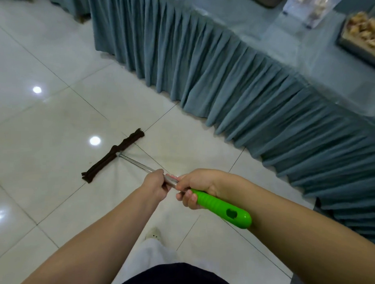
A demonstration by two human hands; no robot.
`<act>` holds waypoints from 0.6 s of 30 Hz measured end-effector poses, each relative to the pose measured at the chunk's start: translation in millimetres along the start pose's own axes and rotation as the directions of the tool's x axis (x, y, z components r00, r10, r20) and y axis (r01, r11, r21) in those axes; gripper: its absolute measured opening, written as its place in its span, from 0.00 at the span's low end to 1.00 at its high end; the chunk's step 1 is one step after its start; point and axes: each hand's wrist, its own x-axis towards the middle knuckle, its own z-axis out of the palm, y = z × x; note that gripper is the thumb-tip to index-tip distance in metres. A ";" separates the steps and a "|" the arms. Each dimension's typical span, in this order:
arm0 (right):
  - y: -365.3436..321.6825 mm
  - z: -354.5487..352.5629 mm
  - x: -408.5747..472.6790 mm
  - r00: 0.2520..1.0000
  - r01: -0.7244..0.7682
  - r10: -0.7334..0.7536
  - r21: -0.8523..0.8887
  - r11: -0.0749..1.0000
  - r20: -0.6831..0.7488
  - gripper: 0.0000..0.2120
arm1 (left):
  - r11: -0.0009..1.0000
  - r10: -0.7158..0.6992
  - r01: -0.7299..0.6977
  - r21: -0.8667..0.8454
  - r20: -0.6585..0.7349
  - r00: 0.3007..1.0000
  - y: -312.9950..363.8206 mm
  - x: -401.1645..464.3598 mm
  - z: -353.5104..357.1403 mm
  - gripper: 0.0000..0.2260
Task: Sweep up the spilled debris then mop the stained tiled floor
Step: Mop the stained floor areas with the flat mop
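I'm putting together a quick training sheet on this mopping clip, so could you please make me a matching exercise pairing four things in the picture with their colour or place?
Column one:
1. mop head
2. mop grip
3. table skirt
4. left hand

Column two:
A. bright green, at the near end of the pole
B. pleated blue-grey cloth hanging to the floor
C. dark brown, lying flat on the white tiles
D. curled round the metal pole, ahead of the right hand

Pairs: 1-C, 2-A, 3-B, 4-D
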 end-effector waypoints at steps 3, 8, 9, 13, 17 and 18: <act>-22.8 9.8 11.2 1.000 -0.005 0.005 -0.027 1.000 0.002 0.15 | 0.999 0.007 -0.008 -0.051 -0.015 1.000 21.9 6.8 -2.4 0.10; -59.8 28.3 32.4 1.000 0.000 0.000 -0.055 0.999 0.007 0.17 | 0.989 0.049 -0.058 -0.136 -0.065 0.997 58.0 11.5 -6.6 0.10; -65.8 31.4 36.6 1.000 0.009 -0.010 -0.063 0.998 -0.003 0.19 | 0.989 0.069 -0.080 -0.128 -0.087 0.994 64.0 12.6 -7.9 0.12; -88.6 38.7 50.3 0.999 0.019 -0.023 -0.124 0.992 -0.035 0.22 | 0.988 0.112 -0.125 -0.092 -0.138 0.984 84.2 21.1 -9.0 0.16; -110.0 32.1 53.4 0.999 0.018 -0.025 -0.202 0.979 -0.033 0.19 | 0.968 0.117 -0.140 -0.209 -0.115 0.986 96.7 33.5 3.9 0.14; -114.6 27.0 52.7 0.999 0.016 -0.023 -0.218 0.976 -0.029 0.19 | 0.967 0.123 -0.146 -0.211 -0.119 0.985 97.2 36.5 9.8 0.14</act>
